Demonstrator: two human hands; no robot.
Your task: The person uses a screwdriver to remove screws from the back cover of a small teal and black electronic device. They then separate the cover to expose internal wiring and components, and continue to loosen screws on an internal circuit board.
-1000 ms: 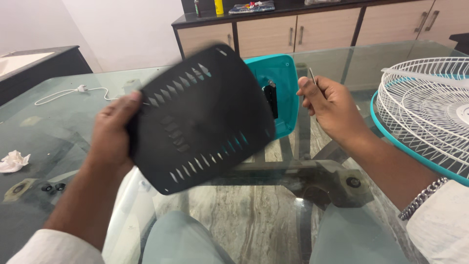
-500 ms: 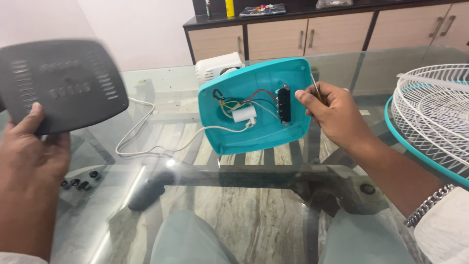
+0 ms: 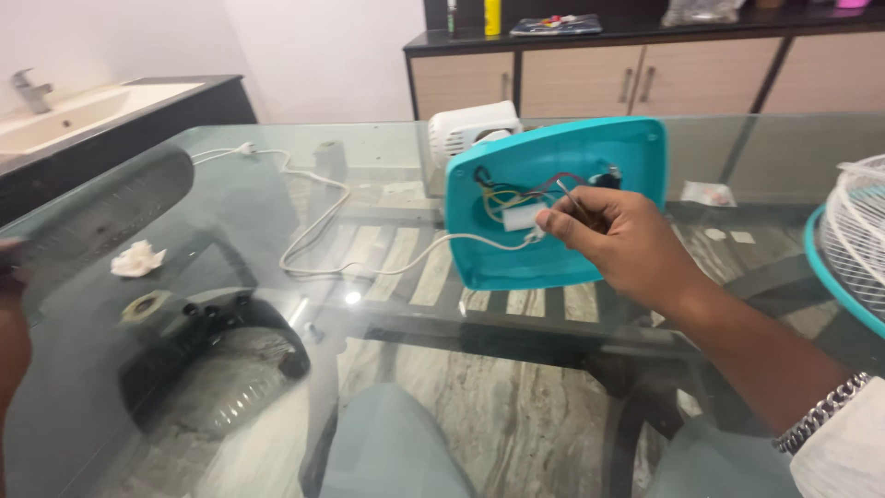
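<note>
A teal plastic housing (image 3: 636, 152) stands tilted on the glass table (image 3: 387, 148), its open side facing me with coloured wires (image 3: 516, 194) and a small white part inside. My right hand (image 3: 631, 244) is in front of its lower middle, fingers pinched on a thin metal tool (image 3: 570, 197) whose tip points into the wiring. At the far left edge my left hand (image 3: 9, 314) is only partly in view and grips a dark grey slotted cover (image 3: 92, 217), which is blurred and held away over the table's left side.
A white cord (image 3: 313, 231) runs from the housing to a plug at the back. A white motor casing (image 3: 466, 129) stands behind the housing. A white fan grille with a teal rim (image 3: 853, 254) lies at the right. Crumpled paper (image 3: 136, 260), a tape roll (image 3: 146, 305), a sink (image 3: 74, 111), cabinets (image 3: 572, 83).
My left hand has carried the dark cover off the teal housing and far to the left. My right hand has moved from the housing's right edge to its lower middle.
</note>
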